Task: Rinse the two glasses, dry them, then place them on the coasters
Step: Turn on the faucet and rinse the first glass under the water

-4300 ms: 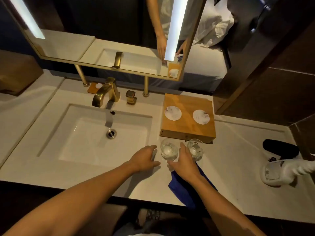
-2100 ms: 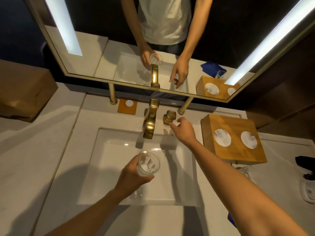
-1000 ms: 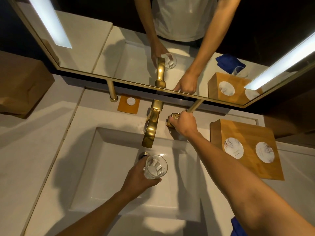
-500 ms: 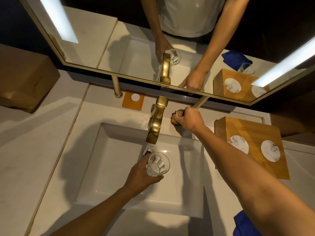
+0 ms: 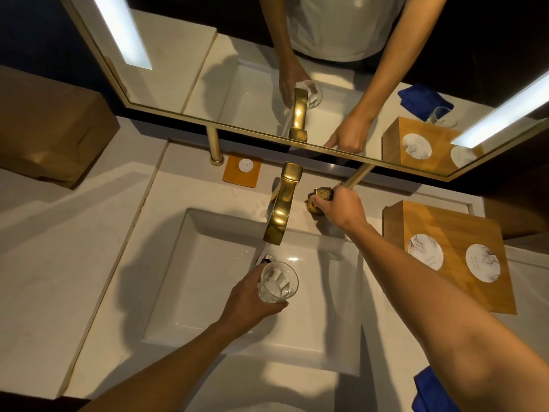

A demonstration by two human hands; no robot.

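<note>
My left hand [image 5: 248, 300] grips a clear faceted glass [image 5: 277, 282] upright over the white sink basin [image 5: 208, 281], just below and in front of the gold faucet spout [image 5: 280, 217]. My right hand [image 5: 340, 208] is closed around the gold tap handle [image 5: 319, 197] to the right of the faucet. No water stream is visible. Two round white coasters [image 5: 425, 251] [image 5: 482, 266] lie on a wooden box [image 5: 451, 227] at the right. The second glass shows only as a reflection in the mirror [image 5: 442, 116]. A blue cloth [image 5: 430, 391] peeks out under my right forearm.
A mirror with a gold frame [image 5: 267, 135] and light strips hangs right above the counter. A small orange tray with a white disc [image 5: 242, 171] sits behind the sink. A brown box [image 5: 50, 129] stands at the left on the white countertop [image 5: 59, 278].
My left hand picked up one glass and carried it over the sink under the spout. My right hand reached to the tap handle and closed on it.
</note>
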